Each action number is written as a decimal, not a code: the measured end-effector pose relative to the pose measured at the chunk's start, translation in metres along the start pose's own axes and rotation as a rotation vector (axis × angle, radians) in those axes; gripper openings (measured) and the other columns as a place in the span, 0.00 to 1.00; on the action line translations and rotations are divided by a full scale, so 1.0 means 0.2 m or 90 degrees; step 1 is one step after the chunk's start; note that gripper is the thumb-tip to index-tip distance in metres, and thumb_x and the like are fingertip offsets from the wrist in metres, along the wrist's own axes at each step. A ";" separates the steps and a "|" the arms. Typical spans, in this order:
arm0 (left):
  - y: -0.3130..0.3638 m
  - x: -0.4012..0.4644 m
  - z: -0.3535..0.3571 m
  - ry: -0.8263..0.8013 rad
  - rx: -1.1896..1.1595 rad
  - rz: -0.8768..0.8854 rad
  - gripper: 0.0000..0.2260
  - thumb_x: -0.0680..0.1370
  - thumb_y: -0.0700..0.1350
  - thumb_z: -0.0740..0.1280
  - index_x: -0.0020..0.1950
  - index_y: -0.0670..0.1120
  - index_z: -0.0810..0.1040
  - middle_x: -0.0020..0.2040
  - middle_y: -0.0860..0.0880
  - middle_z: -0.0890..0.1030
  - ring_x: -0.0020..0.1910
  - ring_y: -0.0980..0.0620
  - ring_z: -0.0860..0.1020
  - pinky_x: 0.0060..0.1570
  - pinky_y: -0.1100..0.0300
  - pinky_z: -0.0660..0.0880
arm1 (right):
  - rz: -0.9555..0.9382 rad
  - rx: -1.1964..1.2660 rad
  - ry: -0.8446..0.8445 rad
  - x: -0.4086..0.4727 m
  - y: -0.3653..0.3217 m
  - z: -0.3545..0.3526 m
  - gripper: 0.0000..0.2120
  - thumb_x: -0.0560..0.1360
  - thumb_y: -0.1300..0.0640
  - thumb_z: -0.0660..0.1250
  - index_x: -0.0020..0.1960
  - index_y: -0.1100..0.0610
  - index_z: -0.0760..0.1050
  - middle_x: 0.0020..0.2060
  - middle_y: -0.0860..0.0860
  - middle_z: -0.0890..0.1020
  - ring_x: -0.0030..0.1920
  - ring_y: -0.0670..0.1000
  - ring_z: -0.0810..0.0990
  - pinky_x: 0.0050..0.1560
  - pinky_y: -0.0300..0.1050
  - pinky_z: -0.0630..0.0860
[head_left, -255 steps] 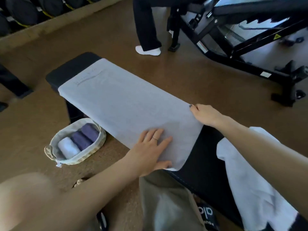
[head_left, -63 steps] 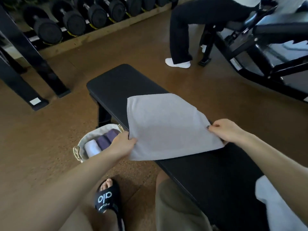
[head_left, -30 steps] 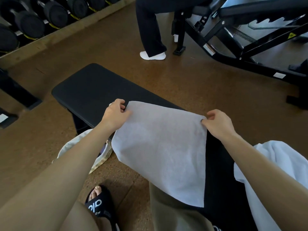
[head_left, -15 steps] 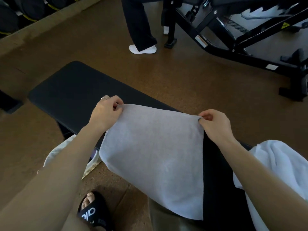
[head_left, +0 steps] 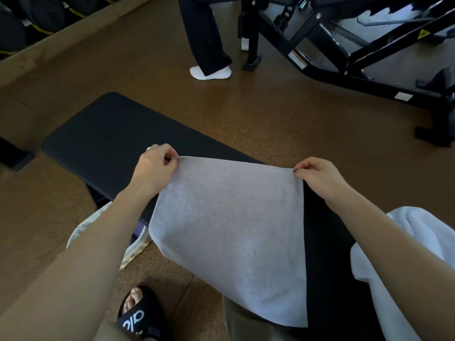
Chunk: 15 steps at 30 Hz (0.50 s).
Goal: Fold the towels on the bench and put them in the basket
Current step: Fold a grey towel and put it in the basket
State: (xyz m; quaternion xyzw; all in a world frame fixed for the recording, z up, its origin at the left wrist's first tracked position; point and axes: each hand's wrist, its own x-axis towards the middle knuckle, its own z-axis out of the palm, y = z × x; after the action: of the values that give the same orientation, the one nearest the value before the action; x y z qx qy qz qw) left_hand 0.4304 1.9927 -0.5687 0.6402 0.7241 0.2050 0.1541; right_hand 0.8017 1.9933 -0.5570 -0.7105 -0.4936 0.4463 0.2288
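- The left hand (head_left: 157,166) pinches the upper left corner of the grey towel (head_left: 234,227), and the right hand (head_left: 317,178) pinches the upper right corner. Both hands are clamped on the cloth, thumb against fingers.
- The towel is stretched between the two hands above the black bench (head_left: 105,141). Its lower part hangs down over the near edge of the bench, toward the knee.
- The step in hand seems to be the next fold. To do it well, I think both corners should stay at the same height, so the top edge remains straight and tight.
- It is better to lay the towel flat on the bench first, then to bring edge to edge and press the crease with flat fingers.
- The basket (head_left: 134,244) stands on the floor just beside the bench, mostly hidden under the left forearm. I cannot tell what is in it.
- A white towel (head_left: 403,247) lies on the bench under the right forearm, not yet folded.
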 end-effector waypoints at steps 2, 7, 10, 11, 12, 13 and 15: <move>0.00 0.00 0.00 -0.004 0.007 0.027 0.04 0.82 0.43 0.64 0.53 0.49 0.79 0.51 0.49 0.75 0.44 0.55 0.74 0.42 0.65 0.69 | 0.003 0.021 0.003 0.00 0.00 0.00 0.05 0.78 0.59 0.67 0.52 0.53 0.81 0.50 0.49 0.81 0.52 0.48 0.78 0.48 0.44 0.72; 0.00 0.00 0.00 -0.005 0.054 0.075 0.05 0.81 0.41 0.64 0.52 0.47 0.79 0.52 0.51 0.75 0.48 0.51 0.75 0.45 0.56 0.73 | -0.007 0.030 0.039 -0.01 0.03 0.02 0.04 0.78 0.57 0.69 0.51 0.51 0.82 0.49 0.47 0.81 0.52 0.47 0.78 0.48 0.44 0.72; 0.01 0.00 -0.02 -0.012 0.065 0.100 0.05 0.80 0.39 0.65 0.52 0.46 0.79 0.52 0.51 0.77 0.49 0.50 0.76 0.47 0.53 0.76 | -0.019 0.025 0.059 -0.02 0.04 0.02 0.03 0.78 0.56 0.70 0.51 0.51 0.81 0.48 0.46 0.82 0.51 0.45 0.79 0.46 0.41 0.72; 0.01 0.01 -0.03 -0.018 0.077 0.112 0.05 0.80 0.38 0.64 0.51 0.45 0.79 0.51 0.51 0.77 0.49 0.50 0.75 0.48 0.52 0.77 | -0.021 0.025 0.061 -0.02 0.04 0.03 0.03 0.77 0.56 0.71 0.51 0.50 0.81 0.48 0.46 0.82 0.51 0.45 0.79 0.46 0.41 0.72; 0.01 0.01 -0.03 -0.024 0.094 0.124 0.05 0.79 0.38 0.64 0.51 0.45 0.79 0.50 0.51 0.77 0.49 0.50 0.75 0.47 0.51 0.76 | -0.023 0.025 0.062 -0.02 0.04 0.03 0.03 0.77 0.56 0.71 0.51 0.50 0.81 0.48 0.46 0.82 0.51 0.45 0.79 0.46 0.41 0.72; 0.01 0.01 -0.03 -0.028 0.113 0.135 0.05 0.79 0.38 0.64 0.50 0.45 0.78 0.49 0.51 0.77 0.49 0.49 0.75 0.47 0.52 0.76 | -0.024 0.025 0.063 -0.02 0.04 0.03 0.03 0.77 0.56 0.71 0.51 0.50 0.81 0.47 0.46 0.82 0.50 0.45 0.79 0.46 0.41 0.72; 0.01 0.03 -0.04 -0.027 0.138 0.145 0.04 0.79 0.39 0.65 0.50 0.45 0.78 0.48 0.51 0.77 0.48 0.49 0.74 0.45 0.53 0.75 | -0.026 0.024 0.065 -0.03 0.05 0.03 0.03 0.78 0.56 0.71 0.51 0.50 0.81 0.47 0.46 0.82 0.50 0.45 0.79 0.47 0.42 0.72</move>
State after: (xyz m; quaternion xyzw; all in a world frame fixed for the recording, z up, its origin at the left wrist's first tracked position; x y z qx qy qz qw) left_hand 0.4286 1.9972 -0.5608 0.7355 0.6610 0.1282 0.0753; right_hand 0.8013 1.9843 -0.5648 -0.7180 -0.4871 0.4137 0.2759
